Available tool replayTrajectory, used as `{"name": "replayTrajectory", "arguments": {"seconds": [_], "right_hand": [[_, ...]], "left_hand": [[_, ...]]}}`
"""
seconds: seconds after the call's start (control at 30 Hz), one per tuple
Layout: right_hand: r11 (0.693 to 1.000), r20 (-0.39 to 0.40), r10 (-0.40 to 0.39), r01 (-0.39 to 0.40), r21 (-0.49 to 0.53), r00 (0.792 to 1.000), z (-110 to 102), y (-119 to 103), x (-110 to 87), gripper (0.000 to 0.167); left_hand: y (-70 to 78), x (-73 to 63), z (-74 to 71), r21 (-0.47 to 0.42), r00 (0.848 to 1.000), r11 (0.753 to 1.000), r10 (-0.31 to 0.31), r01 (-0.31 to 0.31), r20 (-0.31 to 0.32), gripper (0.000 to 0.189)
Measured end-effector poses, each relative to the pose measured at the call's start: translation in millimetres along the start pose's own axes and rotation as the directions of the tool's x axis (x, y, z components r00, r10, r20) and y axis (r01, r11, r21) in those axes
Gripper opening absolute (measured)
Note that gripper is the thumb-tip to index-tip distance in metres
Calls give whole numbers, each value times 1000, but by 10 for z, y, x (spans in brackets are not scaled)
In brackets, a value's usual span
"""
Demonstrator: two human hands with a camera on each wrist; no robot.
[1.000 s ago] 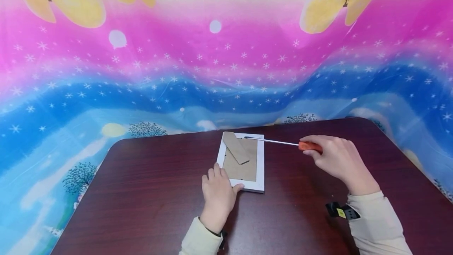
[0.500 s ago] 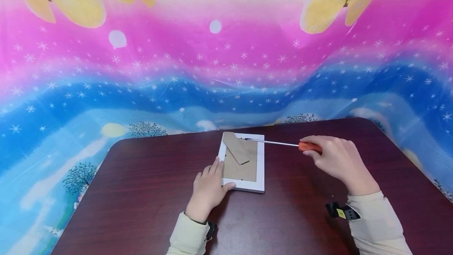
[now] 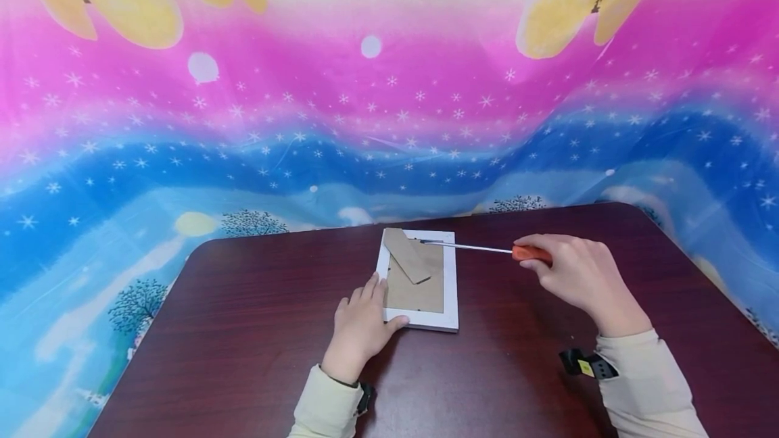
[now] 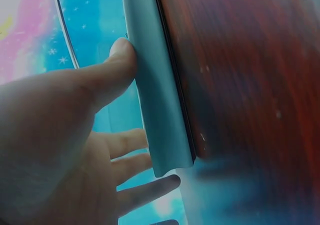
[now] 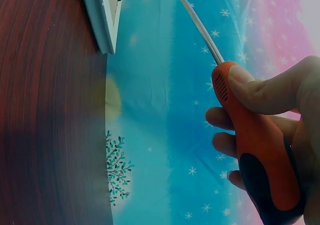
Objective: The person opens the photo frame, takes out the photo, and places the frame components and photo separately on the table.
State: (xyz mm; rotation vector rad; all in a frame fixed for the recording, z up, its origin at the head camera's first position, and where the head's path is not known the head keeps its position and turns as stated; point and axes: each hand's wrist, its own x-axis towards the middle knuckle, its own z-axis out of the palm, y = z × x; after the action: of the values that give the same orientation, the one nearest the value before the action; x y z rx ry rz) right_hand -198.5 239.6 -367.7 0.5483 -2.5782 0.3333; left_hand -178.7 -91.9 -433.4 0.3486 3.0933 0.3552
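Observation:
A white picture frame [image 3: 450, 289] lies face down, its brown backing board [image 3: 404, 293] and slanted stand leg [image 3: 406, 255] showing. My left hand [image 3: 362, 320] rests at its near left corner. The thumb touches the near edge while fairly straight fingers lie along the left side; the left wrist view shows the thumb [image 4: 120, 55] against that edge. My right hand [image 3: 587, 279] grips the orange-and-black handle of a screwdriver [image 5: 255, 130]. The shaft reaches left over the frame, its tip at the upper part of the backing. Whether the tip touches a small fastener there is too small to tell.
The dark reddish-brown table [image 3: 255, 330] has rounded far corners. Behind it hangs a pink and blue cloth [image 3: 341, 113] with snowflakes and trees. Black straps with small devices [image 3: 587, 363] sit around both wrists.
My left hand has slid left along the frame's near left corner, mostly in the first half second. The screwdriver's tip has dropped slightly toward me; my right hand has barely moved.

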Motion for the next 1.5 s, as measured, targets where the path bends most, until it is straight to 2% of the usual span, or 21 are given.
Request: {"name": "replayTrajectory", "arguments": {"seconds": [0.13,0.37,0.57,0.77,1.1,1.33,1.5], "right_hand": [[1000,0,2,-2,-4,1000,-1,-3,-4,30],[1000,-5,2,-2,-4,1000,1,-2,-11,31],[1000,-13,-4,4,1,1000,2,-1,-3,30],[1000,-11,0,0,7,1000,10,-1,1,30],[1000,-10,-8,8,7,1000,31,-16,8,30],[1000,0,-15,15,13,1000,60,-51,13,30],[999,28,-32,31,16,999,116,-104,24,30]], "left_hand": [[60,-17,3,22,1000,1000,-17,17,-13,79],[173,-16,50,139,998,990,-31,38,-52,83],[249,-24,84,198,996,978,-48,61,-72,85],[295,-48,73,244,995,968,-31,53,-94,87],[200,-21,46,202,993,979,1,22,-114,76],[115,2,49,152,987,987,69,-47,-145,69],[39,25,34,95,992,994,66,-55,-110,73]]}}
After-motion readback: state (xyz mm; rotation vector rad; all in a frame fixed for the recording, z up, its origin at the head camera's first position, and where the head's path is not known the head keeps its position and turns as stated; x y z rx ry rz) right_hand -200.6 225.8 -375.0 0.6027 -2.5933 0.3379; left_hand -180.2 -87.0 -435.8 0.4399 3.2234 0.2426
